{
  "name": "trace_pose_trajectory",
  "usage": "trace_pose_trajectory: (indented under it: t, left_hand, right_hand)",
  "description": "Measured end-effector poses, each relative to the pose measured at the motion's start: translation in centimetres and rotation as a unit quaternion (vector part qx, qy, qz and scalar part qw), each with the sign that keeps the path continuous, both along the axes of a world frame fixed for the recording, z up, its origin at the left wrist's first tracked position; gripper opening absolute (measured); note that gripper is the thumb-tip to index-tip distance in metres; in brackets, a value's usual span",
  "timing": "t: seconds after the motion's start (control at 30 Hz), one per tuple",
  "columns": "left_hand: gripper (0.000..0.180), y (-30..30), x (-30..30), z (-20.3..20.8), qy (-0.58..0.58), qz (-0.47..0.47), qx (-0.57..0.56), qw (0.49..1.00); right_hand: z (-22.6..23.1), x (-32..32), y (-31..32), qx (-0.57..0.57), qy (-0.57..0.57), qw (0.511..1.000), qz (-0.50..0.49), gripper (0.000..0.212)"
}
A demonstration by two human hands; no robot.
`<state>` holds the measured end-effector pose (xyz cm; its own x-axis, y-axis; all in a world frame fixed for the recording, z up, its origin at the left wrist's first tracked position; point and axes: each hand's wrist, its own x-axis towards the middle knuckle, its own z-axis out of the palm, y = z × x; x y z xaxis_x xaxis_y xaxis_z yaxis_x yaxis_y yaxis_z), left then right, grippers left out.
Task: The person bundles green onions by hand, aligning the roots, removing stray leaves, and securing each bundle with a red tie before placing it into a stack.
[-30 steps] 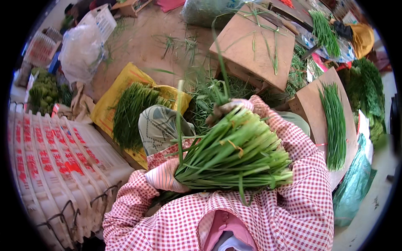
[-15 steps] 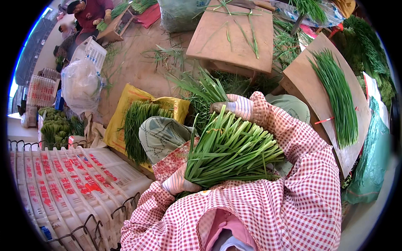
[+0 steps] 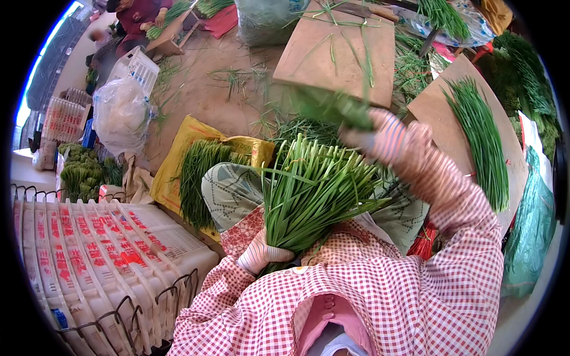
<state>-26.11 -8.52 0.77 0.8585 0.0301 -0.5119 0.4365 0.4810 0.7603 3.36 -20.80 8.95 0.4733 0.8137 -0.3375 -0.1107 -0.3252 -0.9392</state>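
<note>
My left hand [image 3: 267, 254], in a striped glove, is closed round the leafy end of a thick bundle of garlic chives [image 3: 320, 196]. The bundle lies across my lap, its pale cut ends fanned away from me. Off to the right and above it, my right hand [image 3: 380, 137] is smeared by motion, also in a striped glove. It grips a blurred handful of loose green chive leaves [image 3: 332, 110]. Beneath that hand, more leaves form a pile [image 3: 306, 133] on the floor between my knees.
A low wooden table [image 3: 338, 53] stands ahead with stray leaves. On the board [image 3: 430, 101] at right lies a long chive bundle [image 3: 481, 142]. A yellow bag [image 3: 172, 172] with chives sits left, above a white crate [image 3: 119, 255]. Another person [image 3: 139, 24] works at the far left.
My right hand has lifted off the bundle and swung right, carrying the handful of leaves. My left hand keeps its hold, and the bundle's cut ends now point more upward.
</note>
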Motion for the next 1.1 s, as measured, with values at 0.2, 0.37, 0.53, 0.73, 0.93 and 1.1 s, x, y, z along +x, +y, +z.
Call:
trace_pose_trajectory:
  t: [0.2,0.37,0.53,0.73,0.93,1.1]
  left_hand:
    - [0.074,-1.0,1.2,1.6,0.002,0.091,-0.04,0.995]
    - [0.081,-0.5,1.3,-1.9,-0.042,-0.031,0.198,0.979]
    - [0.056,-0.4,1.3,-1.8,0.114,0.174,-0.242,0.948]
    - [0.05,-0.2,0.2,-6.7,0.101,0.316,-0.566,0.754]
    - [0.054,-1.5,0.9,-1.8,0.117,0.253,-0.256,0.926]
    - [0.062,-1.3,0.0,-3.9,0.046,0.117,-0.062,0.99]
  right_hand:
    - [-2.3,-1.9,1.9,-0.064,-0.415,0.873,0.249,0.07]
    - [-2.8,-2.4,4.1,-0.107,-0.424,0.854,0.282,0.055]
    - [-2.5,-2.9,5.6,-0.121,-0.467,0.81,0.334,0.057]
    - [-2.4,-4.0,6.4,-0.139,-0.46,0.804,0.35,0.06]
    - [-3.9,-3.5,5.4,-0.162,-0.417,0.843,0.298,0.061]
    - [-4.9,-3.3,6.1,-0.244,-0.394,0.817,0.344,0.055]
